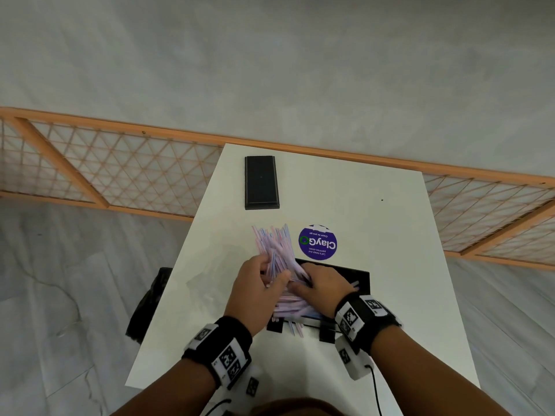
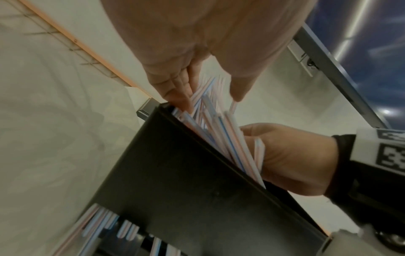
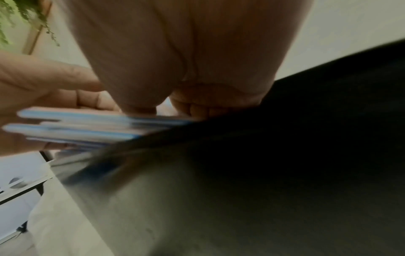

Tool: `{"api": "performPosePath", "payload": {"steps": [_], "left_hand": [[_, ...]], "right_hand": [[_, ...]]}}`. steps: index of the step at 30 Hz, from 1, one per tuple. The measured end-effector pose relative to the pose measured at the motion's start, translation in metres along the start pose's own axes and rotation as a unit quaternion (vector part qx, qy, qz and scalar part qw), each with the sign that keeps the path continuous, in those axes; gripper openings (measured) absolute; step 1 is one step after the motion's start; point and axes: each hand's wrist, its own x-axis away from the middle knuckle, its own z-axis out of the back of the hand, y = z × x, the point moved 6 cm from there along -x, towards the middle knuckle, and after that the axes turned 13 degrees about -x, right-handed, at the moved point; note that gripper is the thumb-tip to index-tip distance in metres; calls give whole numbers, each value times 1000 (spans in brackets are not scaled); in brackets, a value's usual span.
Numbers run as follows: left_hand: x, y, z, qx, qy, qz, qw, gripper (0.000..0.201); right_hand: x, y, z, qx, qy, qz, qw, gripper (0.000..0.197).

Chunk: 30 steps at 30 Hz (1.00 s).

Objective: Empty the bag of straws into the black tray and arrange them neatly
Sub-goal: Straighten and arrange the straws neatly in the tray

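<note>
A bundle of thin pink, white and blue striped straws [image 1: 274, 244] fans out from both hands over the left end of the black tray [image 1: 362, 277]. My left hand [image 1: 271, 279] grips the bundle from the left, fingers and thumb curled round it. My right hand [image 1: 301, 282] holds the same straws from the right, above the tray. In the left wrist view the straws [image 2: 219, 131] lean against the tray's wall [image 2: 186, 173], between my left hand [image 2: 210, 93] and right hand [image 2: 291, 155]. The blurred right wrist view shows straws [image 3: 76, 124] under my right hand [image 3: 175, 110]. No bag is clearly visible.
A second black rectangular tray [image 1: 261, 182] lies at the far side of the white table [image 1: 390, 223]. A round purple sticker [image 1: 317, 242] is just beyond the near tray. A dark object [image 1: 150, 301] stands off the table's left edge. Loose straw ends [image 1: 295, 328] poke out near me.
</note>
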Motion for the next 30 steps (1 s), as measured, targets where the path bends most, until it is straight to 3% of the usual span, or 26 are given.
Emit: {"api": "performPosePath", "payload": {"steps": [6, 8, 11, 14, 18, 26, 30], "left_hand": [[-10, 3, 4, 10, 31, 26, 999, 42], [-12, -1, 7, 29, 53, 54, 997, 50], [-21, -6, 6, 43, 23, 64, 997, 67], [-34, -6, 3, 0, -17, 28, 999, 42], [-41, -4, 7, -19, -20, 17, 999, 19], [-35, -2, 14, -35, -21, 15, 999, 22], [-27, -1, 19, -36, -23, 15, 999, 24]], "right_hand": [[-4, -11, 0, 14, 47, 22, 999, 31], [-1, -14, 2, 15, 53, 33, 998, 24], [0, -14, 6, 5, 64, 37, 997, 19], [0, -14, 12, -8, 78, 37, 996, 14], [4, -23, 28, -55, 96, 30, 993, 14], [40, -76, 103, -135, 182, 118, 967, 10], [50, -89, 114, -63, 130, 129, 981, 9]]}}
